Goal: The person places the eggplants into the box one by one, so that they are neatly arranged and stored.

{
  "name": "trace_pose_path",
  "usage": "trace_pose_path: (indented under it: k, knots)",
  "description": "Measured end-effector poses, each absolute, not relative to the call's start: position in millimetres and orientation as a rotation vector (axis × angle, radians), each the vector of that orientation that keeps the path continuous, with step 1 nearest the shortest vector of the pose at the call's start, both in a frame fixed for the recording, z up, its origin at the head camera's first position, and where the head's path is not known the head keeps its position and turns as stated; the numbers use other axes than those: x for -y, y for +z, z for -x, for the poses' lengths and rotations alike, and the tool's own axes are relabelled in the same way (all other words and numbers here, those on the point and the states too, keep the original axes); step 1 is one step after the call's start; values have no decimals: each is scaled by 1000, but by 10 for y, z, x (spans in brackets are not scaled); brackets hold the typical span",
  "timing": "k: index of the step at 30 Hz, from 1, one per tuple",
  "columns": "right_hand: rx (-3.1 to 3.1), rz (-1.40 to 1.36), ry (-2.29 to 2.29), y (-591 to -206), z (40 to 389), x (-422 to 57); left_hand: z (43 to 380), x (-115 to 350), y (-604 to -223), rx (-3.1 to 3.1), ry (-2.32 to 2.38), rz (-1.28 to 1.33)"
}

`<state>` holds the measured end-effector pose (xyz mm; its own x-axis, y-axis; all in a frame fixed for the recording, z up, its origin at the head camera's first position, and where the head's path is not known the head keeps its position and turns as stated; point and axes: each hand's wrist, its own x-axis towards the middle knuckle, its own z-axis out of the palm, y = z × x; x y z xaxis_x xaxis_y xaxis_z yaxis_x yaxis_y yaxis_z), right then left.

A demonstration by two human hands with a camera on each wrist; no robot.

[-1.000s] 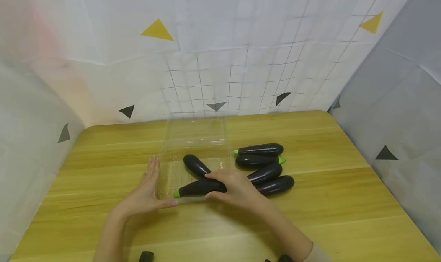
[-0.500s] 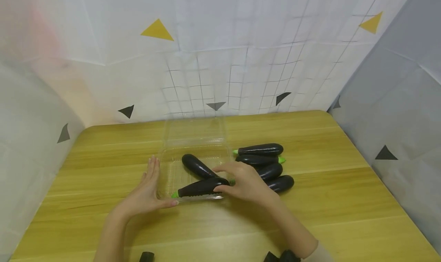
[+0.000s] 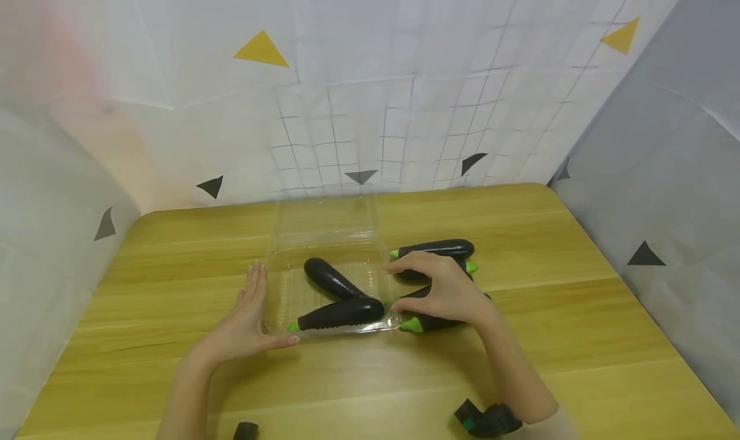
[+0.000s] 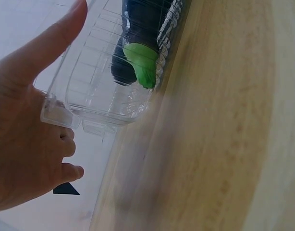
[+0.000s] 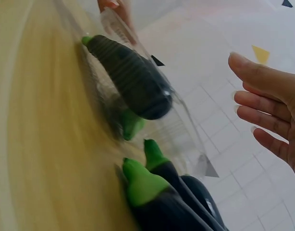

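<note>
A clear plastic clamshell box (image 3: 283, 286) lies with its lid raised toward the back wall. Inside it, one eggplant (image 3: 341, 314) rests slantwise across another eggplant (image 3: 327, 277); the upper one's green stem end (image 4: 143, 62) faces the left hand. My left hand (image 3: 239, 324) steadies the box's left front corner, fingers straight along the side, thumb at the front edge. To the right of the box, my right hand (image 3: 442, 289) is above the loose eggplants (image 5: 162, 202), fingers apart from the thumb and holding nothing. It partly hides them in the head view.
One loose eggplant (image 3: 442, 248) lies behind the right hand, beside the box. The wooden table (image 3: 358, 388) meets a white sheet wall (image 3: 191, 138) at the back and a grey one (image 3: 682, 189) at the right. A black wrist mount (image 3: 488, 419) sits at the right forearm.
The right hand has let go of the upper eggplant, now lying in the box, and has moved right over the loose eggplants. The left hand has kept its place.
</note>
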<state>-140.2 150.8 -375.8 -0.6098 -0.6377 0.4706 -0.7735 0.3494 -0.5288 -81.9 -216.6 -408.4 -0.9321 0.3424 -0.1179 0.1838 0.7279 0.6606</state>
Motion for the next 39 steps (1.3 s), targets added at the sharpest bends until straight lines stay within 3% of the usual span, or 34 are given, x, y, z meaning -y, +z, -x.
trace_pose_path:
  k: [39]
  knots:
    - [2489, -1207, 1219, -3541, 1395, -1969, 811, 2166, -4075, -2691, 1000, -424]
